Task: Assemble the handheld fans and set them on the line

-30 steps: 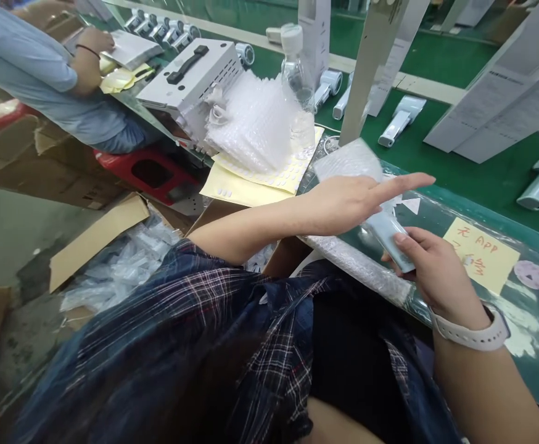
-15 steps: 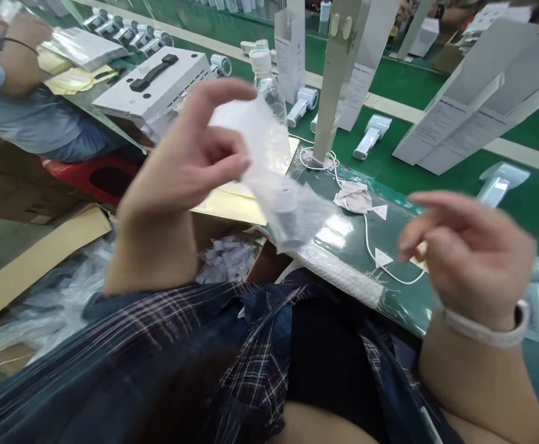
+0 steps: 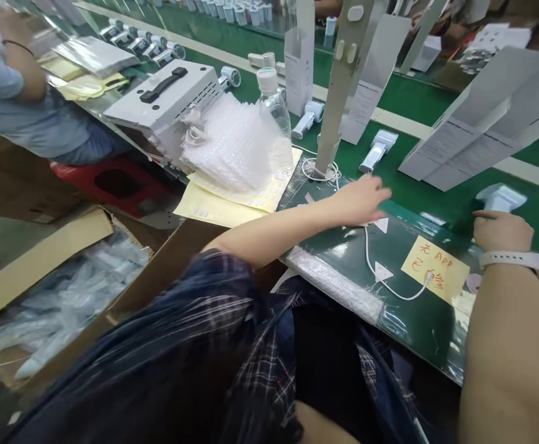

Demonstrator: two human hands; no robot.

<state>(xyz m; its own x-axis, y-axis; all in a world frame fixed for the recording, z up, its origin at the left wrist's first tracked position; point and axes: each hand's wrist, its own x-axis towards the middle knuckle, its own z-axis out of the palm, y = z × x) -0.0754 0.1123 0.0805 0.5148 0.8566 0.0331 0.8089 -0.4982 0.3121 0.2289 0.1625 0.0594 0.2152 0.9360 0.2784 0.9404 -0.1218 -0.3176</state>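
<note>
My left hand (image 3: 362, 198) reaches across the green bench, its fingers stretched forward and smeared by motion, with nothing visible in them. Just beyond its fingertips lies a pale blue-grey handheld device (image 3: 379, 148) with a wide head. Farther right, my right hand (image 3: 503, 235), with a white wristband, has its fingers curled at a similar device (image 3: 503, 196). That device's head shows past the knuckles, while its handle is hidden by the hand. A white cable (image 3: 367, 246) runs between the hands to a yellow note (image 3: 435, 269) with red handwriting.
A metal post (image 3: 335, 105) and tall white boxes (image 3: 475, 123) rise behind the hands. Bubble wrap sheets (image 3: 232, 139) and a clear bottle (image 3: 274, 108) stand left, near a white case (image 3: 163, 92). An open carton (image 3: 73, 296) holds plastic bags. A person (image 3: 24, 105) sits at far left.
The blurred clear bag with a pale item inside, between my hands before, is out of sight. Both hands have moved forward: the left far to the right, the right up to a device.
</note>
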